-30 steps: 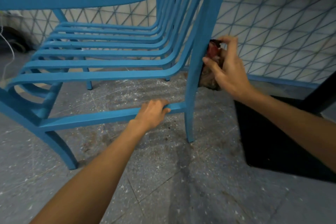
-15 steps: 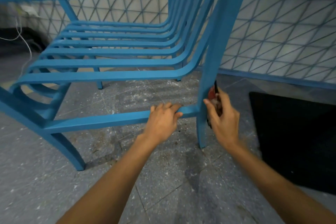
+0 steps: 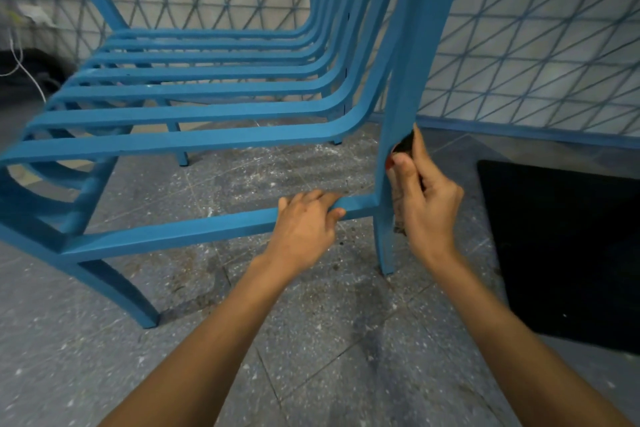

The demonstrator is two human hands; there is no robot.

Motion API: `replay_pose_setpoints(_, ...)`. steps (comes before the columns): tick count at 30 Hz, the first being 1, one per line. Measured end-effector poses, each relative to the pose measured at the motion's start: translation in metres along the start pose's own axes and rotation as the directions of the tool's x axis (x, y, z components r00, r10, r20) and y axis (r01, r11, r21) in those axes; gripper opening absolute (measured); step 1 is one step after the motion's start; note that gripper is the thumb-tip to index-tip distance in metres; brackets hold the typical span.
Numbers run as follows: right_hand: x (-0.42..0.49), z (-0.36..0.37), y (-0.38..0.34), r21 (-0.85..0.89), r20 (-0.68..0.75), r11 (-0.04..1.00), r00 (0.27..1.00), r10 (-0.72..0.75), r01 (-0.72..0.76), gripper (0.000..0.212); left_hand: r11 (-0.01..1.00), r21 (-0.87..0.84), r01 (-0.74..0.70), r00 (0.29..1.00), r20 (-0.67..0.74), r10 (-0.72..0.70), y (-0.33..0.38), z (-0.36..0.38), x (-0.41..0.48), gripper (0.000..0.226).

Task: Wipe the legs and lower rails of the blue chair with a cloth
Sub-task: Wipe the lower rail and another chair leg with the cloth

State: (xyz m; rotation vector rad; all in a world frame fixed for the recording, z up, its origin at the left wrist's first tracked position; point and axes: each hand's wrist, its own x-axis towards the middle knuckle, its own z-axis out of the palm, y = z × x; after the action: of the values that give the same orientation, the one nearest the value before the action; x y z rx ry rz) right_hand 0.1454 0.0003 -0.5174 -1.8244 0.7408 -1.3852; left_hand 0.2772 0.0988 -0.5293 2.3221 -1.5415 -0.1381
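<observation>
Now right hand presses cloth to leg; left hand grips rail.

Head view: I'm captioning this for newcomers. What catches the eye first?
The blue chair fills the upper left of the view. At its near leg, the right hand holds a cloth against the paint, while the left hand grips the lower rail beside it.
</observation>
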Motion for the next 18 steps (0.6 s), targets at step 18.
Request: replay_pose_setpoints(18, 0.000, -0.014, 0.016, 0.297, 0.250, 0.872, 0.913, 0.323, -0.389, 0.033, 1.000, 0.005, 0.009, 1.000, -0.028, -0.008, 0.001, 0.001, -0.002, 0.038)
